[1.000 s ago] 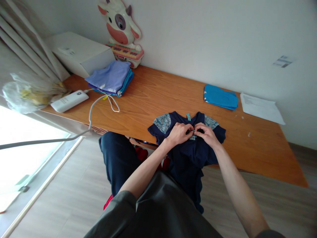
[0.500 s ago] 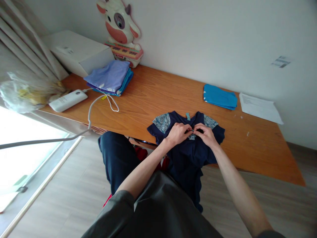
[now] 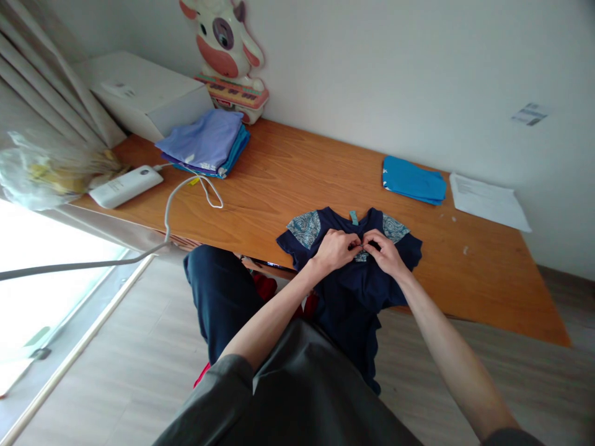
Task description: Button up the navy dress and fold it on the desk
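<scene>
A navy short-sleeved shirt (image 3: 357, 285) with paisley-patterned shoulder panels lies face up at the table's near edge, its lower part hanging down over my lap. My left hand (image 3: 338, 249) pinches the patterned placket below the neckline. Close beside it, fingertips nearly touching, my right hand (image 3: 383, 251) pinches the same placket from the other side. Whatever small fastening sits between the fingertips is too hidden to make out. A pale green label (image 3: 354, 217) shows at the back of the collar.
Folded blue cloth (image 3: 413, 180) and a white paper sheet (image 3: 488, 201) lie at the back right of the wooden table (image 3: 297, 170). Stacked folded clothes (image 3: 204, 142), a white power bank (image 3: 126, 186) with a cable, a white box (image 3: 149, 93) and a cow toy keyboard (image 3: 232, 93) occupy the left.
Both hands keep pinching the placket in almost the same spot, with only a slight shift of the fingers. The shirt has not visibly moved.
</scene>
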Tool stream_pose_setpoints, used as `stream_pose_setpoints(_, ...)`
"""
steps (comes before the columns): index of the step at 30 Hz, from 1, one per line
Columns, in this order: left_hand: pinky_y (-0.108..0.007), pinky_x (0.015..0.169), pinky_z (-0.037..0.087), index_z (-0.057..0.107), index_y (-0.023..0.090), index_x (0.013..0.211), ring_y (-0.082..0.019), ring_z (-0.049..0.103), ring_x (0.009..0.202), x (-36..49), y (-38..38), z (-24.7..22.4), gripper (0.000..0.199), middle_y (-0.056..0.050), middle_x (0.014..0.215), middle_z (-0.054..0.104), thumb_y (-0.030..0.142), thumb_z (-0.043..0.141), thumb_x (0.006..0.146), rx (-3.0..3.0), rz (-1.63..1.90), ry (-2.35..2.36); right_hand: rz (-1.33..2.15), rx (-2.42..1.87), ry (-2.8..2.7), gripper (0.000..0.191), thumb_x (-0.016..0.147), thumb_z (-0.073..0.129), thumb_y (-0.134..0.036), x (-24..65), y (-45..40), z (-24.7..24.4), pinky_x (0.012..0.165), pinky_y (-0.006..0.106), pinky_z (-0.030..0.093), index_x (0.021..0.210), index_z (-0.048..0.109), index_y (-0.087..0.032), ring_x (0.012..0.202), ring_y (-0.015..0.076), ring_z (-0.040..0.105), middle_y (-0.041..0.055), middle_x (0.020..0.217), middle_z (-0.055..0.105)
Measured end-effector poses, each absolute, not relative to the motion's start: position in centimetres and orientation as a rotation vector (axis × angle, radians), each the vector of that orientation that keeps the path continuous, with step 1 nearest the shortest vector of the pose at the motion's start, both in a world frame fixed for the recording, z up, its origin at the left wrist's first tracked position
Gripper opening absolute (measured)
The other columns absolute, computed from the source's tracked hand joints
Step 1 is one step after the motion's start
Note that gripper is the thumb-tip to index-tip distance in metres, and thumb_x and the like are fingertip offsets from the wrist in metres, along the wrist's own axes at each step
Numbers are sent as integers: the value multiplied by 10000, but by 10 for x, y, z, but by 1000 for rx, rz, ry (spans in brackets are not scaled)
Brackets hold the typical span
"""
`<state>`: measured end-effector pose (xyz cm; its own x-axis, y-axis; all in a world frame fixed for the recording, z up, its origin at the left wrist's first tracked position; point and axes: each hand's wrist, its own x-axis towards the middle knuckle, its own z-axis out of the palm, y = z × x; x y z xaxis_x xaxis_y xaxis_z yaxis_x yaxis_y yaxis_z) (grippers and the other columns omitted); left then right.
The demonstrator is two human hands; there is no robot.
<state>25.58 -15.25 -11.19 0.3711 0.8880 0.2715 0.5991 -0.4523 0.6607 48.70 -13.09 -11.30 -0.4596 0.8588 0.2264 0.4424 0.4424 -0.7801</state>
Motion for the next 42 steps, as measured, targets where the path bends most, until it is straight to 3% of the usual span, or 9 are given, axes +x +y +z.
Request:
stream_pose_setpoints(6,-381,1005,533,835,265,1041,-255,800,1014,258,-152,-112,204,-39,1010,865,403,688,1070,2214,828,1297,719,-1083,-2066,158,1059,666,-375,484,-135,-116,972,471,548,937,693,-278,1024,289,677,74,1052,676)
stream_pose_setpoints(12,-368,981,549,850,250,1063,-253,810,1006,260,-149,-114,164,-41,1023,872,308,699,1038,2136,854,1351,631,-1067,-2078,111,1053,665,-324,480,-146,-117,955,474,566,968,726,-288,1015,289,695,74,1059,700)
stream_pose_setpoints(19,-366,989,569,826,246,1091,-243,796,1020,256,-150,-114,130,-41,1044,859,300,724,1031,2113,894,1285,665,-1152,-2008,72,1034,696,-339,478,-147,-119,884,450,578,1090,691,-294,939,269,686,56,1033,706)
stream_pose_setpoints(27,-381,1016,565,802,255,1125,-247,788,1044,256,-150,-112,132,-36,1068,852,298,708,1045,2095,880,1270,577,-1164,-2024,31,1022,682,-275,475,-147,-115,912,487,573,997,692,-289,981,298,699,78,1023,719)
stream_pose_setpoints(32,-402,1052,548,796,252,1144,-246,780,1041,257,-150,-113,164,-29,1042,848,234,684,1026,2131,882,1236,392,-1161,-2087,108,975,670,-193,473,-150,-119,963,526,564,1005,692,-294,1021,333,688,97,1034,727)
stream_pose_setpoints(42,-412,1047,526,777,247,1137,-252,766,1055,260,-150,-114,129,-34,1073,842,285,675,1068,2149,867,1291,339,-1219,-2078,95,993,685,-217,477,-150,-122,986,541,549,1023,727,-297,1035,347,683,106,1061,749)
